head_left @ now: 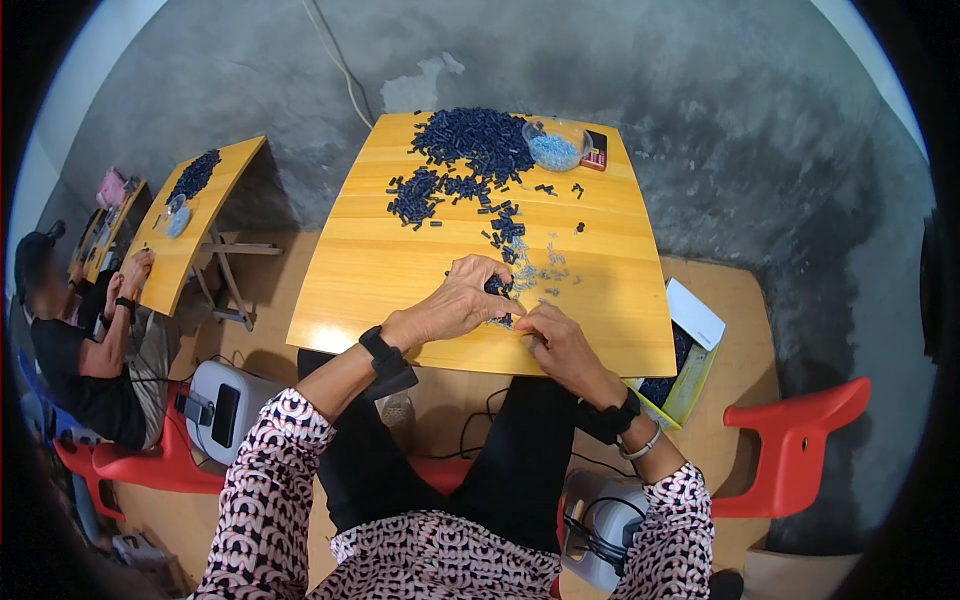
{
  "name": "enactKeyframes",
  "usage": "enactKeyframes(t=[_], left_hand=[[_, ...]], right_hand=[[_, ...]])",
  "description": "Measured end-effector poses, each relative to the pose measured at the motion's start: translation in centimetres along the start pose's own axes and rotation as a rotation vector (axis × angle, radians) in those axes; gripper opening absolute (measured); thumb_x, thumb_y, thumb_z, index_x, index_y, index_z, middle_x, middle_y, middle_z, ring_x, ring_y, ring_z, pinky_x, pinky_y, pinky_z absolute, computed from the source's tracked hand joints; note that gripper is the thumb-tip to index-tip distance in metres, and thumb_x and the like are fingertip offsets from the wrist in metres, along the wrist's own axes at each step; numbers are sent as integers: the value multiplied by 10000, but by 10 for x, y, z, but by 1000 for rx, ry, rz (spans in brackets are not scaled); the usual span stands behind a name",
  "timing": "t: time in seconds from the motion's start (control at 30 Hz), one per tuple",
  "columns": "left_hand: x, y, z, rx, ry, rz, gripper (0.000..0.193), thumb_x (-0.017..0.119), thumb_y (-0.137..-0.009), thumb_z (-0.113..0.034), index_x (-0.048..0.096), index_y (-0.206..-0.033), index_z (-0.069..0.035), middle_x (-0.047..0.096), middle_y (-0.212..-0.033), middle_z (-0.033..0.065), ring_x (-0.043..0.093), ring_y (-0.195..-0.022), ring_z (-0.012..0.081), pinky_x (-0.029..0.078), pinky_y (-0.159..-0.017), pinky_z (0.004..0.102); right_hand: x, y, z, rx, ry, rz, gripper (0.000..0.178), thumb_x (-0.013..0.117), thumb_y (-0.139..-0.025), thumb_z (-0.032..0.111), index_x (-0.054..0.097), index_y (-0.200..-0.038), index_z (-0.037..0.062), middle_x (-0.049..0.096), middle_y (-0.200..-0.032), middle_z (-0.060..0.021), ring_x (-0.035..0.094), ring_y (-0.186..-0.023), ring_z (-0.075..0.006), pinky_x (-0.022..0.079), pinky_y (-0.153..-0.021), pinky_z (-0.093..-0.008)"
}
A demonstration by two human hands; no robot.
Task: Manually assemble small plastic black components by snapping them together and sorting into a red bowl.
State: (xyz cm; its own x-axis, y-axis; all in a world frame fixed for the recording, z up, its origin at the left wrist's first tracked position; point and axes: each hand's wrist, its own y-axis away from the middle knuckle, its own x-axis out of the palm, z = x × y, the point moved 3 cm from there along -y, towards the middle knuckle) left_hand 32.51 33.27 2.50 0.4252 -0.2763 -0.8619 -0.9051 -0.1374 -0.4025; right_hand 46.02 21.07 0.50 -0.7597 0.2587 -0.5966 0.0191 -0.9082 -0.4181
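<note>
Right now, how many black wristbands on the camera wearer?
2: left wristband, just behind the left hand; right wristband, just behind the right hand. Sleeves could hide more.

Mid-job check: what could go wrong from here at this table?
Loose pale pieces lie just beyond the left hand and right hand; a careless sweep might scatter them.
Dark tubes trail down toward those pale pieces, so the two could get mixed.
Both hands work close to the table's near edge, so a dropped piece might roll off.
</note>
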Motion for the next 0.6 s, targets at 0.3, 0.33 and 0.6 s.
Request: enactKeyframes(t=[0.3, 0.33, 0.6], left_hand=[[7, -8, 8, 38, 60, -14, 127, 624, -772, -177, 708, -859, -216, 454, -1059, 62, 408, -1040, 257, 306, -908, 375], [8, -10, 8, 33, 70, -11, 112, 630, -769, -193, 707, -849, -211, 454, -1059, 56, 404, -1043, 255, 303, -906, 377], [6, -3, 11, -18, 96, 52, 111, 637, -777, -201, 702, -866, -188, 473, -1106, 55, 404, -1108, 252, 281, -945, 384]], right_hand=[[-1, -1, -7, -43, 6, -34, 176, 549, -737, -65, 571, -898, 2, 555, -854, -137, 562, -811, -305, 455, -701, -354], [-1, -1, -8, -44, 22, -31, 170, 553, -742, -59, 571, -899, 4, 555, -857, -136, 562, -815, -304, 455, -703, -355], [2, -2, -2, -33, 41, -25, 138, 557, -758, -42, 574, -887, 7, 559, -857, -134, 564, -828, -305, 460, -716, -353]])
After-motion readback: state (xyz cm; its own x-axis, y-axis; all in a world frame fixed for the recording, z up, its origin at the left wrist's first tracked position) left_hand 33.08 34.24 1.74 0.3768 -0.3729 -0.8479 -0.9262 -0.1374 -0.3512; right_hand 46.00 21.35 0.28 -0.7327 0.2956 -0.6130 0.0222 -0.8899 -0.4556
